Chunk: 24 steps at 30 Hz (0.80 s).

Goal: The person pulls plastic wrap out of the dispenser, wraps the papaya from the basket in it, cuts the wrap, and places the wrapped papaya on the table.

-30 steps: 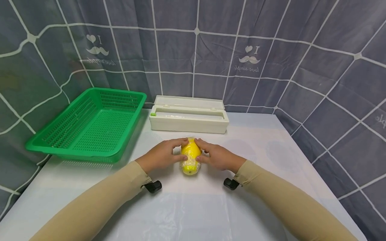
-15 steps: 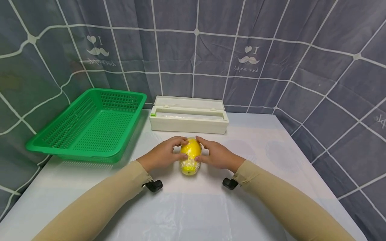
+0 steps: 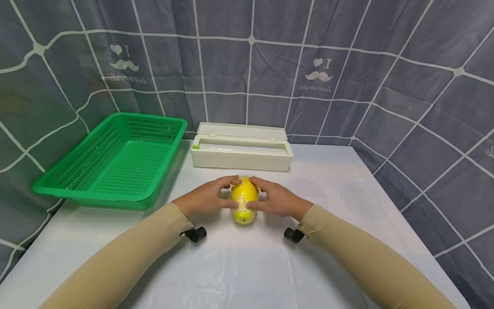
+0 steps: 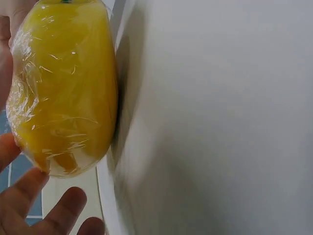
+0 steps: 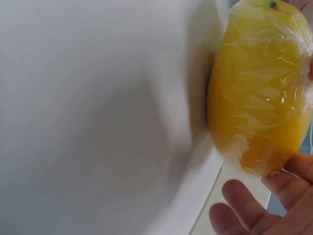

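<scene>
A yellow oblong fruit [image 3: 244,193] wrapped in crinkled cling film lies lengthwise on the white tabletop, its green stem end toward me. On its left side my left hand [image 3: 204,199] holds it, fingertips at the far end and thumb at the near side. The right hand [image 3: 281,200] mirrors that grip from the other side. In the left wrist view, the fruit [image 4: 68,88] shows glossy film bunched along its upper side, with some fingertips at its far end and others spread off it. The right wrist view shows loose film folds over the fruit [image 5: 259,93].
Behind the fruit stands a long white cling film box [image 3: 242,162], lid raised, a roll inside and a small green piece at its left. A green perforated basket [image 3: 96,197] sits at the left. A grey checked curtain [image 3: 278,68] borders the table's back and sides.
The fruit's near end has shifted slightly to the right and the fruit has turned a little. The right fingertips, lifted half a second ago, are back against it. Box and basket stay put.
</scene>
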### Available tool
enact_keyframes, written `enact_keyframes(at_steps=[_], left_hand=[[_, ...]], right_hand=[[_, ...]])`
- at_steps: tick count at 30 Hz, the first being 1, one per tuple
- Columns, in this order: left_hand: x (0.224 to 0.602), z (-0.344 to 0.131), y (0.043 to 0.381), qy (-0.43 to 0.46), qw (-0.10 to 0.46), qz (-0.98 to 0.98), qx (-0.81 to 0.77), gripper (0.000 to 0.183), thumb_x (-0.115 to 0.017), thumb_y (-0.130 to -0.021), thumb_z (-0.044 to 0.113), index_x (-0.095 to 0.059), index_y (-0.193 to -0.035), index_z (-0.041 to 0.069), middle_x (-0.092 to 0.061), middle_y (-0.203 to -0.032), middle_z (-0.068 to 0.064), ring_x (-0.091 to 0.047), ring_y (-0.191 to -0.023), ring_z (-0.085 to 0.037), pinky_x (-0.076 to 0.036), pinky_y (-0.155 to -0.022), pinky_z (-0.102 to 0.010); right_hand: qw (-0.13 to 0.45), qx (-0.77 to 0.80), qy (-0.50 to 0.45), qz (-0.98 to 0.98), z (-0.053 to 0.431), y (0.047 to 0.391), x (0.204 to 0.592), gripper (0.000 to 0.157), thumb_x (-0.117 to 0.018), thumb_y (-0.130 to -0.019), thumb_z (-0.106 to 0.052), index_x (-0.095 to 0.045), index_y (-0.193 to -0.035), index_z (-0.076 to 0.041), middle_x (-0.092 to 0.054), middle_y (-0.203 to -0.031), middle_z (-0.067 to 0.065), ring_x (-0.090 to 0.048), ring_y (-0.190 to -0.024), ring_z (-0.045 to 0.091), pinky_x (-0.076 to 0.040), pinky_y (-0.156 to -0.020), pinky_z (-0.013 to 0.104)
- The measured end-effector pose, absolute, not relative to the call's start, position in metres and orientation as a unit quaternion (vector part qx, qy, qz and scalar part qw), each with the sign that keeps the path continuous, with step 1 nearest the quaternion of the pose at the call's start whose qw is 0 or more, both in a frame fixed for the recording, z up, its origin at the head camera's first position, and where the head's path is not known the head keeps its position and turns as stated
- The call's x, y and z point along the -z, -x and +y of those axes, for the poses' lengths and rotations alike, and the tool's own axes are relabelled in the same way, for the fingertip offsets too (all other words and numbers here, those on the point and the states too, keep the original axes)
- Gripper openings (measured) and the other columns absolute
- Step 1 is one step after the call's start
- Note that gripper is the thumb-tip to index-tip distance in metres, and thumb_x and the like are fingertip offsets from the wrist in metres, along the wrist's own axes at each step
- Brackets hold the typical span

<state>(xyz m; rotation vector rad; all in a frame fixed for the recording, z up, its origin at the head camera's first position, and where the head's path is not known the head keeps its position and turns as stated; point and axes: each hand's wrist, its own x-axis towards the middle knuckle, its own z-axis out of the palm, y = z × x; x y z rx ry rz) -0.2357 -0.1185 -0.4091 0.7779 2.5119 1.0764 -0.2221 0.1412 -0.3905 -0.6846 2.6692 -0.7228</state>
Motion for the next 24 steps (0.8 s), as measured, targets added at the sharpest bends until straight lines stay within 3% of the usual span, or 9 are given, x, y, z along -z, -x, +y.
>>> enact_keyframes(at_steps=[10, 18, 24], left_hand=[[0.408, -0.118, 0.237, -0.267, 0.150, 0.871, -0.386, 0.060, -0.078, -0.095, 0.040, -0.050, -0.146, 0.027, -0.049, -0.160, 0.002, -0.052, -0.144, -0.034, -0.042, -0.119, -0.061], [0.408, -0.114, 0.238, -0.254, 0.148, 0.876, -0.383, 0.055, -0.077, -0.096, 0.041, -0.052, -0.143, 0.026, -0.050, -0.159, 0.000, -0.055, -0.141, -0.034, -0.044, -0.116, -0.061], [0.408, -0.118, 0.239, -0.270, 0.164, 0.875, -0.367, 0.066, -0.081, -0.092, 0.043, -0.051, -0.149, 0.026, -0.038, -0.170, 0.000, -0.051, -0.144, -0.035, -0.040, -0.120, -0.061]], right_hand=[[0.147, 0.282, 0.206, 0.926, 0.136, 0.216, 0.390, 0.083, -0.069, -0.098, -0.052, -0.032, -0.166, -0.020, -0.051, -0.161, 0.010, -0.057, -0.138, 0.036, -0.050, -0.111, 0.056], [0.173, 0.260, 0.243, 0.918, 0.150, 0.224, 0.393, 0.080, -0.066, -0.104, -0.039, -0.022, -0.170, -0.026, -0.033, -0.173, 0.000, -0.058, -0.139, 0.033, -0.049, -0.114, 0.054], [0.168, 0.248, 0.250, 0.921, 0.152, 0.226, 0.392, 0.086, -0.071, -0.101, -0.041, -0.022, -0.169, -0.023, -0.024, -0.175, 0.000, -0.049, -0.148, 0.036, -0.043, -0.120, 0.056]])
